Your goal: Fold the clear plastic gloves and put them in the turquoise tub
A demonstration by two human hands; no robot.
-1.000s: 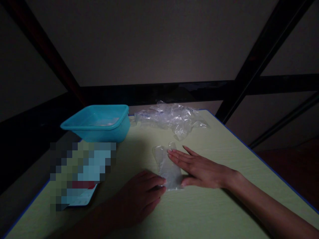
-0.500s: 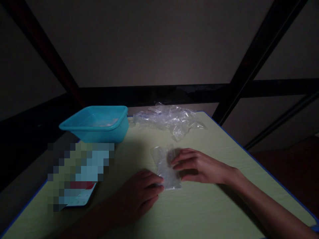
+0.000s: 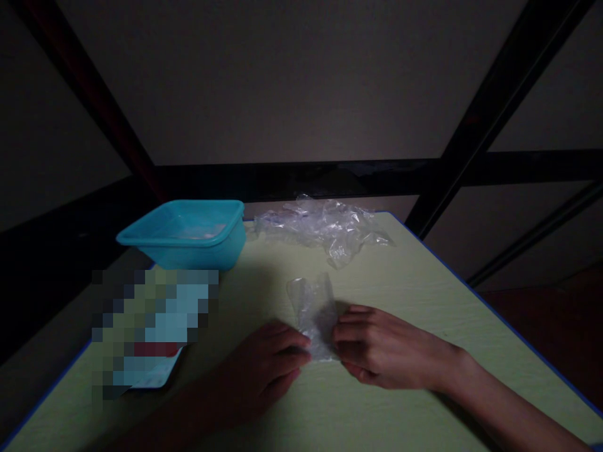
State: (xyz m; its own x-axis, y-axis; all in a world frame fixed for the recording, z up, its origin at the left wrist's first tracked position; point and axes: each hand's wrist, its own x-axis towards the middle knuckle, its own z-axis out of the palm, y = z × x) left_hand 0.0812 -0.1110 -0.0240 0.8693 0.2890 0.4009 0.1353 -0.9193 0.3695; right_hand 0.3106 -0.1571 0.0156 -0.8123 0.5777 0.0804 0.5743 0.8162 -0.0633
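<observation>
A small clear plastic bag (image 3: 313, 317) lies flat on the table between my two hands, its open-looking top end pointing away from me. My left hand (image 3: 268, 364) is closed, with thumb and fingertips pinching the bag's lower left edge. On the other side, my right hand (image 3: 372, 345) has its fingers curled together at the lower right edge of the bag. Its fingertips cover part of that edge.
A crumpled heap of clear plastic film (image 3: 330, 229) rests at the table's far edge. Back left stands a turquoise plastic basin (image 3: 202, 251) with something pale inside. A phone-like device (image 3: 157, 375), mostly pixelated, lies at left on the pale table (image 3: 400, 414), which has a blue rim.
My right hand has come down toward me along the bag's right side, and its fingers have closed at the lower edge. My left hand keeps its pinch in the same place.
</observation>
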